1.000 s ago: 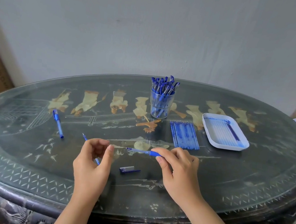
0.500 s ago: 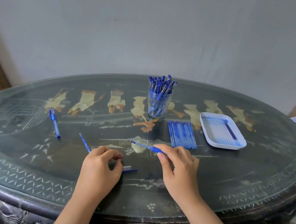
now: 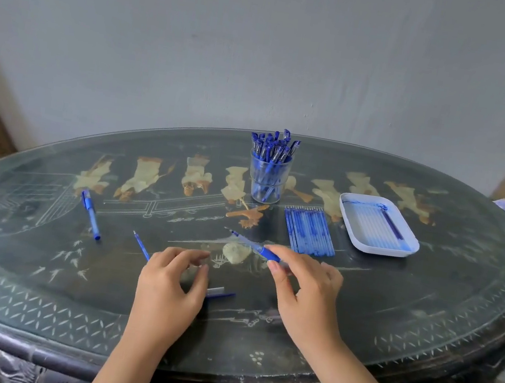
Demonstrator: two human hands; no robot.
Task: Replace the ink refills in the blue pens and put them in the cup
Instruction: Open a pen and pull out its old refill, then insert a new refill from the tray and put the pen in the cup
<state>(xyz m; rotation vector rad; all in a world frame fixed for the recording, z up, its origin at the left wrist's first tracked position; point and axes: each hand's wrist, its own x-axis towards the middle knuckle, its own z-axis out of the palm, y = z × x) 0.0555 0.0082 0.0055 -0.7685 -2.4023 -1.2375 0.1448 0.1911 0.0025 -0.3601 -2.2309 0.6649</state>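
Observation:
My right hand pinches a blue pen by its blue grip, with the tip pointing up and left above the table. My left hand hovers to its left with thumb and forefinger curled close together. A faint blur lies between them, and I cannot tell whether they hold anything. A pen cap lies on the table by the left thumb. A thin blue refill runs under the left fingers. The clear cup full of blue pens stands at the back centre.
A row of blue refills lies right of centre, and beside it stands a white tray holding refills. A capped blue pen lies at the left. Cardboard boxes stand past both ends of the oval table.
My left hand dropped from the pen's far end to the table by the cap, then lifted slightly. The pen in my right hand tilted, its tip now further back.

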